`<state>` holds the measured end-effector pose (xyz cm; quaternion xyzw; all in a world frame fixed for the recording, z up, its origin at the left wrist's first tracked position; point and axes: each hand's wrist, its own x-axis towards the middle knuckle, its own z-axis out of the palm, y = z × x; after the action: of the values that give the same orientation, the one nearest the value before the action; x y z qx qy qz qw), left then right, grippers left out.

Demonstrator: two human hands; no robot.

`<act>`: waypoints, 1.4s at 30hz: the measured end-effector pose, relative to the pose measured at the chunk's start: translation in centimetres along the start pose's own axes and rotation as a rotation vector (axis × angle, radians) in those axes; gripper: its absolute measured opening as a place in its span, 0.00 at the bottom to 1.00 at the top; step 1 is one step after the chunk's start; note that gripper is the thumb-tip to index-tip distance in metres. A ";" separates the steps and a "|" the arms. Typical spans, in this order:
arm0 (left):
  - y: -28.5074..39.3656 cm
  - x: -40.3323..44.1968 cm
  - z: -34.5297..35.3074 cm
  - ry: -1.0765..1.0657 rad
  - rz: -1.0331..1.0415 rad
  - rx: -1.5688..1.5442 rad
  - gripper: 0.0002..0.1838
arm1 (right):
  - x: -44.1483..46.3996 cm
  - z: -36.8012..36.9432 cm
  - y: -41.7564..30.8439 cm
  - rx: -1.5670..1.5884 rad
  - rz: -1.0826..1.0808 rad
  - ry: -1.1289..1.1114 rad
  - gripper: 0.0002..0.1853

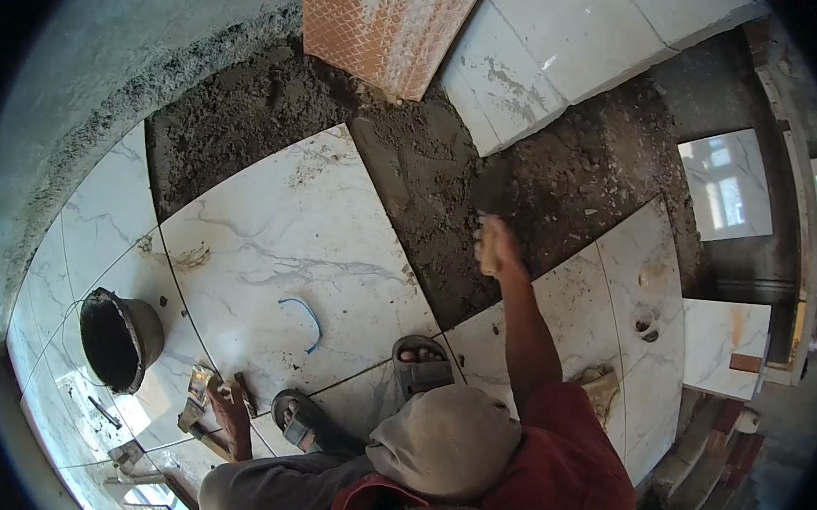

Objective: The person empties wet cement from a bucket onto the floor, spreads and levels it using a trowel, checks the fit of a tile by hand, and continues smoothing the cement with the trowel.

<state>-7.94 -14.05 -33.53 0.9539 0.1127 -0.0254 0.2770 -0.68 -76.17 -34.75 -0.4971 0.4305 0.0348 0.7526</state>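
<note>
My right hand [495, 249] is closed round the pale handle of a trowel, held over the wet grey mortar [412, 199]. The dark blade of the trowel [496, 193] is blurred and blends with the bed. Low on the left, my left hand [228, 414] is down by the marbled floor tiles [288, 229], beside a small yellowish packet [199, 384] and a wooden piece [215, 441]. Its fingers are partly hidden, so any hold there cannot be made out. A curved blue strip [309, 324] lies on the large tile in front of my sandalled feet.
A black bucket [146, 332] with a wire handle stands at left. An orange-brown tile [385, 29], ridged side showing, rests at the top edge of the mortar, near a white tiled ledge [533, 57]. Loose white tiles [726, 186] and broken pieces [719, 452] lie at right.
</note>
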 end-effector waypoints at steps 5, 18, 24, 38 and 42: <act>3.7 8.8 1.4 -0.032 0.183 -0.206 0.24 | 2.1 -4.8 0.0 -0.561 0.009 0.112 0.20; 2.9 29.6 3.5 0.258 0.136 0.310 0.29 | -5.3 14.2 -2.0 -1.256 -0.398 -0.130 0.27; 0.4 30.2 5.1 0.327 0.040 0.368 0.30 | 7.4 29.9 -8.3 -1.537 -0.640 -0.031 0.27; 1.3 30.6 3.9 0.316 0.041 0.328 0.29 | 15.8 47.5 -9.5 -1.674 -0.633 0.123 0.25; 1.3 30.6 3.7 0.301 0.040 0.275 0.28 | 16.7 50.9 -2.6 -1.607 -0.742 0.018 0.22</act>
<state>22.21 -10.95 -39.31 0.9778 0.1295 0.1076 0.1245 42.25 -44.13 -37.42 -0.9835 0.0929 0.0764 0.1352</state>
